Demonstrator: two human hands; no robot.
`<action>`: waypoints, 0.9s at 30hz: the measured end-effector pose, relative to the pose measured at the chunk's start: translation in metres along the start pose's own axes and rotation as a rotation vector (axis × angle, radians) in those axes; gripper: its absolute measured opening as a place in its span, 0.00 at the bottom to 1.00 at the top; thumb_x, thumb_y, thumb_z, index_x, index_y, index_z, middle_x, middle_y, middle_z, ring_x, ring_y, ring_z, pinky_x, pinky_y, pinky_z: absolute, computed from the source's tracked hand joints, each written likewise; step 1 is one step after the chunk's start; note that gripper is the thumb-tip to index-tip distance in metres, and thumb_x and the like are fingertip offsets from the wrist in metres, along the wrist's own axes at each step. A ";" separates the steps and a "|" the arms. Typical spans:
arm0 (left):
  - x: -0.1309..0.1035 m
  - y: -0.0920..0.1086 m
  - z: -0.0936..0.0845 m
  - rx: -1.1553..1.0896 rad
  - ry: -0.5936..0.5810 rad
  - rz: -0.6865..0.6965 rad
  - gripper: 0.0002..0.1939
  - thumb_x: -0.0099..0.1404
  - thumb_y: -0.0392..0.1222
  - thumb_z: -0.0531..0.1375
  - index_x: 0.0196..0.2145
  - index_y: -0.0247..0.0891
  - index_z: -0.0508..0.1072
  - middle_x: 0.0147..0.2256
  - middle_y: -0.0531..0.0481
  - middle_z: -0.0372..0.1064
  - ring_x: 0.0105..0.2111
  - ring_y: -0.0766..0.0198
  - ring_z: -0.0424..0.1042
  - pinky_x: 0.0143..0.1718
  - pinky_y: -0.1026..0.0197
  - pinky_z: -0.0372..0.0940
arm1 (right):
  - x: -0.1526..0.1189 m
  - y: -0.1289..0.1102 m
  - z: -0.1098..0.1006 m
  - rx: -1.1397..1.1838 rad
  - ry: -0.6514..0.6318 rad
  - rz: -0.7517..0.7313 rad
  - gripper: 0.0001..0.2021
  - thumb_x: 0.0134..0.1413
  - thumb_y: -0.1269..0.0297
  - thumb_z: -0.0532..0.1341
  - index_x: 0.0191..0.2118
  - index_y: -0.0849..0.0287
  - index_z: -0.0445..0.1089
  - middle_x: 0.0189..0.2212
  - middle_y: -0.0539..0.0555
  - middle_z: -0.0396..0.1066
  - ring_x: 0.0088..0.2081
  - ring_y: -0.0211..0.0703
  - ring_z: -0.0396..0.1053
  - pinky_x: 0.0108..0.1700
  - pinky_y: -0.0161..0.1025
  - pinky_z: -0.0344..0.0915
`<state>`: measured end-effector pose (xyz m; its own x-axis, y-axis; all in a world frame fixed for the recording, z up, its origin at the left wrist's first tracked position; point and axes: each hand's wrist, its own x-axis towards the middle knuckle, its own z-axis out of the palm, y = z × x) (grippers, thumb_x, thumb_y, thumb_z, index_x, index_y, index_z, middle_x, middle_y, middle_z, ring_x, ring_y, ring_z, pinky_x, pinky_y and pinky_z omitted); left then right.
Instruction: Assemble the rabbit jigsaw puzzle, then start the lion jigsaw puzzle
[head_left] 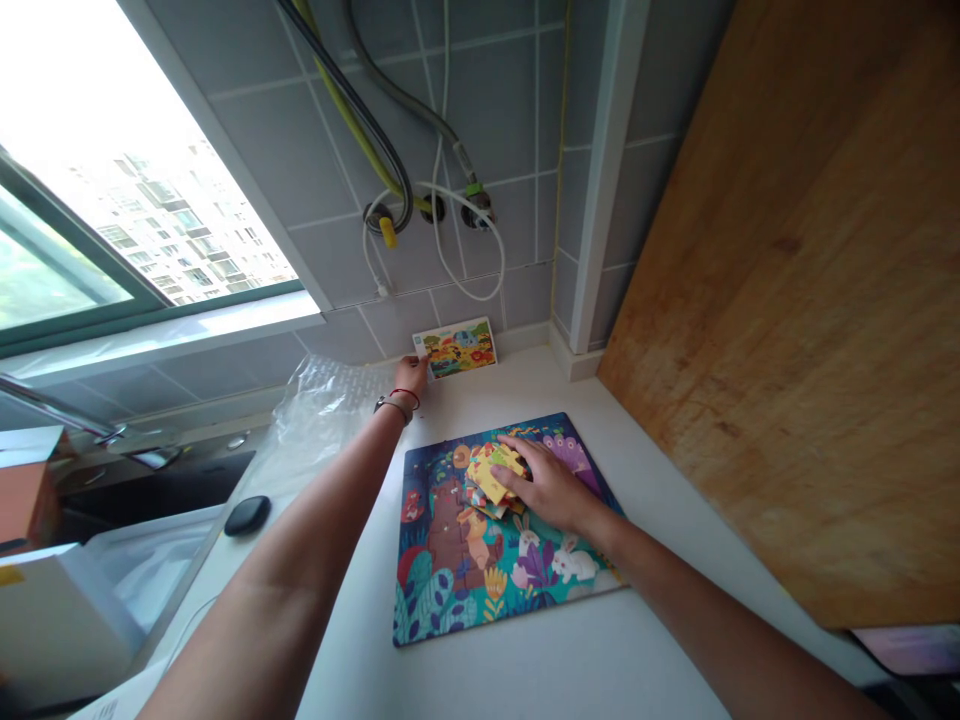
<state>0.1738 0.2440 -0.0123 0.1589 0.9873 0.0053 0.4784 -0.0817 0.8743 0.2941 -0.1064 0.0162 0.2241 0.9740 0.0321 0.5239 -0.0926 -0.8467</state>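
Note:
A colourful picture card [461,350] leans against the tiled wall at the back of the counter. My left hand [412,376] reaches to its left edge, fingers closed on that edge. Nearer to me lies a puzzle board [457,600] with a bear, rabbits and plants on it. On the board sits a loose pile of yellow and multicoloured puzzle pieces [491,474]. My right hand [551,485] rests at the pile's right side, its fingers apart and touching the pieces.
Bubble wrap [319,410] lies left of my left forearm, with a black oval object [247,515] nearer me. A sink [157,500] and boxes are at far left. A wooden panel [810,300] stands right; hoses hang on the wall.

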 end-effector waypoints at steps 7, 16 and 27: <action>-0.010 -0.005 -0.001 -0.059 0.156 0.125 0.25 0.71 0.41 0.63 0.62 0.33 0.65 0.53 0.35 0.73 0.53 0.49 0.75 0.55 0.46 0.71 | 0.003 0.004 0.001 0.045 0.011 -0.021 0.30 0.68 0.45 0.54 0.65 0.60 0.69 0.65 0.65 0.69 0.67 0.58 0.64 0.70 0.57 0.55; -0.011 0.003 0.003 -0.043 0.179 0.201 0.40 0.60 0.37 0.71 0.64 0.36 0.57 0.55 0.34 0.73 0.55 0.50 0.75 0.56 0.52 0.69 | 0.004 0.007 0.004 0.054 0.031 -0.026 0.29 0.68 0.44 0.55 0.63 0.58 0.71 0.64 0.64 0.70 0.66 0.59 0.65 0.70 0.58 0.56; -0.005 -0.007 0.007 -0.034 0.139 0.038 0.28 0.66 0.42 0.69 0.58 0.36 0.64 0.38 0.45 0.78 0.39 0.56 0.80 0.43 0.57 0.72 | 0.002 0.003 0.002 0.051 0.026 -0.027 0.29 0.67 0.42 0.56 0.63 0.58 0.71 0.62 0.64 0.72 0.65 0.59 0.66 0.69 0.56 0.58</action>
<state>0.1761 0.2387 -0.0215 0.0542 0.9931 0.1040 0.4445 -0.1173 0.8880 0.2948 -0.1047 0.0124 0.2321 0.9703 0.0686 0.4880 -0.0552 -0.8711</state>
